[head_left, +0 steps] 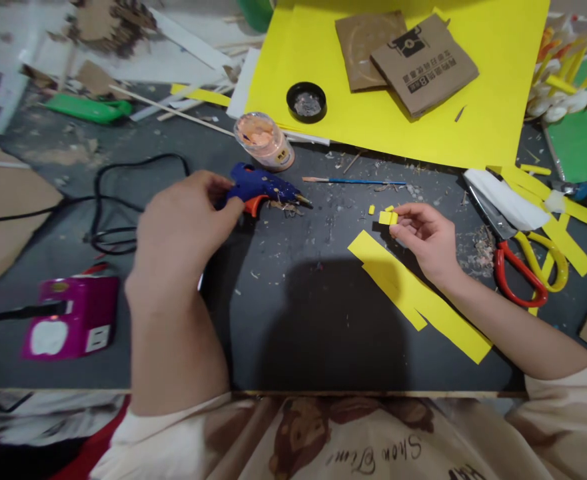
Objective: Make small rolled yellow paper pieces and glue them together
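My left hand [183,220] is closed around the rear of a blue hot glue gun [260,185] with an orange trigger, its nozzle pointing right, low over the dark table. Between thumb and fingertips, my right hand [426,237] pinches a small yellow paper piece [387,218]. A tiny yellow scrap [372,210] lies just left of that hand. Below it, yellow paper strips [423,297] rest on the table, partly under my right forearm. Beyond both hands lies a thin blue paintbrush [356,181].
An open jar [268,143] of peach paint stands behind the glue gun. Red-and-yellow scissors [510,247] lie at the right. Yellow card [423,143] with cardboard pieces [426,67] covers the back. A green cutter [88,109], a black cable [96,200] and a magenta box [73,317] are on the left.
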The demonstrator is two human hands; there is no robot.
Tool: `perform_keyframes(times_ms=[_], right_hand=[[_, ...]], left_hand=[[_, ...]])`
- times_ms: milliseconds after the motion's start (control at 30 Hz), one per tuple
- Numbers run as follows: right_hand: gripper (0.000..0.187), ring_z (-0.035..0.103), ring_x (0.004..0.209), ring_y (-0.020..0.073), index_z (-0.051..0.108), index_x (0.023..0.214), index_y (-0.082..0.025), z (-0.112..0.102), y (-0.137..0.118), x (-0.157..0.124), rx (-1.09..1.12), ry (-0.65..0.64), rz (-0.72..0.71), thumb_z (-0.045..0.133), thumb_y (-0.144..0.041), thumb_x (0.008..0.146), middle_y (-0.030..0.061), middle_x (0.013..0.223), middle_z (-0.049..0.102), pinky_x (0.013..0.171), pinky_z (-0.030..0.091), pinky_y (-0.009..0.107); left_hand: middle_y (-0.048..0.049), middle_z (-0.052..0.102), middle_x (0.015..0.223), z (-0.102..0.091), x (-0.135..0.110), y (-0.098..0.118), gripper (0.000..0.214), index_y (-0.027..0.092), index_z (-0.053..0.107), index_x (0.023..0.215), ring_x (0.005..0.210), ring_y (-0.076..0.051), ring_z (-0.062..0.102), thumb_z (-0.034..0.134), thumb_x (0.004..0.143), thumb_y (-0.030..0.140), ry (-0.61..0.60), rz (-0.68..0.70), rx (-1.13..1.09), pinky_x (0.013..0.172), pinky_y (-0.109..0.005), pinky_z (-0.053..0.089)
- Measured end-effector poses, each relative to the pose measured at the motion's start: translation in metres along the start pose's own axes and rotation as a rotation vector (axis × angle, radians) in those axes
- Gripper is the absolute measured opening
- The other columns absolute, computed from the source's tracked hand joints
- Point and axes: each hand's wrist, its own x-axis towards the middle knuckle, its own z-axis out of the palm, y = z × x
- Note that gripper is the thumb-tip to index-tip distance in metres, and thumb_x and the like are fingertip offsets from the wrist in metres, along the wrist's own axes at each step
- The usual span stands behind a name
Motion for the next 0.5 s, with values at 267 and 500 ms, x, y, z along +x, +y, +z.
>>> perform_keyframes(times_ms=[267, 500], right_hand=[[0.019, 0.058, 0.066, 0.009, 0.062, 0.086, -0.022, 0.001, 0.0, 0.0, 0.033, -0.008, 0.003, 0.069, -0.024, 0.069, -0.0028, 0.072, 0.061, 0.063, 0.051, 0.024], [0.019, 0.06, 0.068, 0.0092, 0.061, 0.088, -0.022, 0.001, -0.003, -0.003, 0.073, -0.04, -0.034, 0.069, -0.026, 0.072, -0.0025, 0.079, 0.063, 0.067, 0.052, 0.025]], left_hand=[[-0.0065, 0.067, 0.103, 0.018, -0.05, 0.07, 0.025, 0.024, 0.055, 0.107, 0.092, -0.02, 0.065, 0.044, 0.088, 0.037, -0.302, 0.315, -0.902, 0.079, -0.033, 0.05], [-0.0085, 0.056, 0.118, 0.08, -0.093, 0.106, 0.045, 0.026, 0.038, 0.123, 0.105, -0.019, 0.06, 0.053, 0.083, 0.041, -0.381, 0.084, -1.389, 0.083, -0.03, 0.05]])
